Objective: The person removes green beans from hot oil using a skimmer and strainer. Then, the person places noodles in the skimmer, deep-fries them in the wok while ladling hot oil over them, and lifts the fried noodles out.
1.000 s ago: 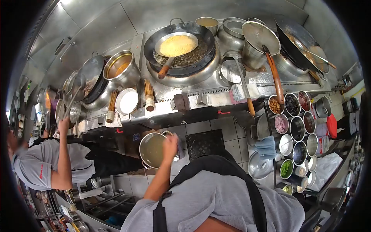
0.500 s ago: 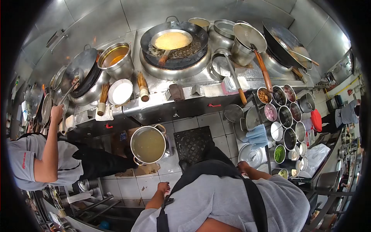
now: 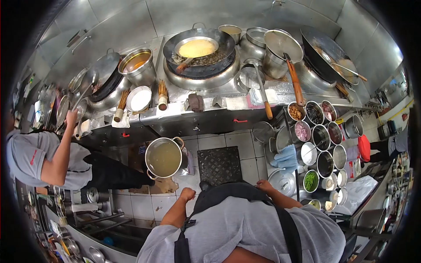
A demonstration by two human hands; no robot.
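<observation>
My left hand hangs beside my apron, its fingers curled in with nothing visible in them. On the other side, my right hand is held low with curled fingers, near a round metal lid; I cannot tell whether they touch. Ahead, a dark wok sits on the stove. In it lies a wooden-handled strainer full of a frothy yellow mass, over bubbling liquid. A long-handled ladle and a mesh strainer rest to the right.
A co-worker at the left holds a ladle over another wok. A large pot of cloudy liquid stands low at the left. Ingredient tins fill the right-hand rack, with a blue cloth beside it. A black mat lies ahead.
My view has shifted slightly. My two hands have moved up a little in view, both staying low and apart from the stove. The co-worker's ladle has shifted at the left wok.
</observation>
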